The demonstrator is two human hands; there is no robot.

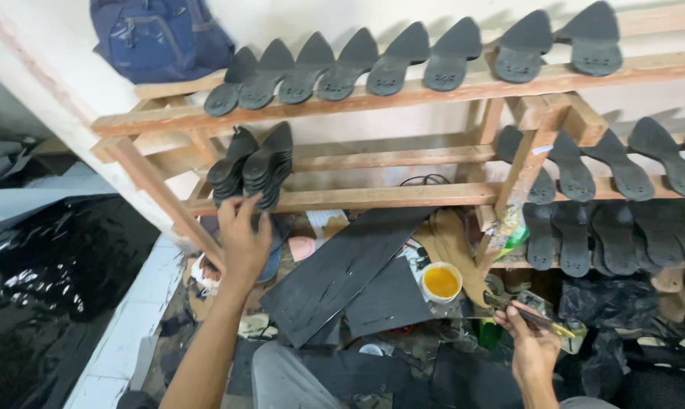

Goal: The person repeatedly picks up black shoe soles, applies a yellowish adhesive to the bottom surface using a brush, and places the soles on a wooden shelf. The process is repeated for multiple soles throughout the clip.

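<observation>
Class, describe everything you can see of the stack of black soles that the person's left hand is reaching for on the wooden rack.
The stack of black soles stands in two leaning piles on the lower rail of the wooden rack, near its left end. Each sole is dark, matte and rubber-like, with a broad rounded end and a narrow waist. They lie pressed flat together, tilted to the right. The left hand touches the stack's lower edge from below with its fingertips.

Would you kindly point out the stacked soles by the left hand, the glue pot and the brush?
stacked soles (253, 165), head view, middle of the dark stack.
glue pot (441, 282), head view, yellow glue surface.
brush (528, 314), head view, handle above the right hand's fingers.
</observation>
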